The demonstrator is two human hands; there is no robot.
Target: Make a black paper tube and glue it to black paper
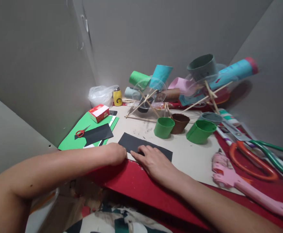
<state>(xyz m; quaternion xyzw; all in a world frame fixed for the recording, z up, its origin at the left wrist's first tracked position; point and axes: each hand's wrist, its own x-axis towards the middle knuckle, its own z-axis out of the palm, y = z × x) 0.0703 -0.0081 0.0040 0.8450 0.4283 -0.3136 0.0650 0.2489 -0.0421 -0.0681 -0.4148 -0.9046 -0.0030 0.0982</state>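
Observation:
A strip of black paper (pixel 131 140) lies on the pale board (pixel 141 127) near the table's front edge. My left hand (pixel 116 153) is closed at the near left corner of this strip, its fingers curled under; whatever they hold is hidden. On the strip's near part, my right hand (pixel 153 160) rests with fingers stretched out and slightly apart. Left of the strip is another black paper piece (pixel 99 133), with small red-handled scissors (pixel 81 132) at its left end, over green sheets (pixel 70 137).
A red box (pixel 99 113) and yellow bottle (pixel 117 97) stand at the back left. Green paper rings (pixel 164 127), a brown ring (pixel 180 123) and a stick frame (pixel 146 100) stand behind. At right lie a pink glue gun (pixel 224 173) and orange-handled scissors (pixel 250 161).

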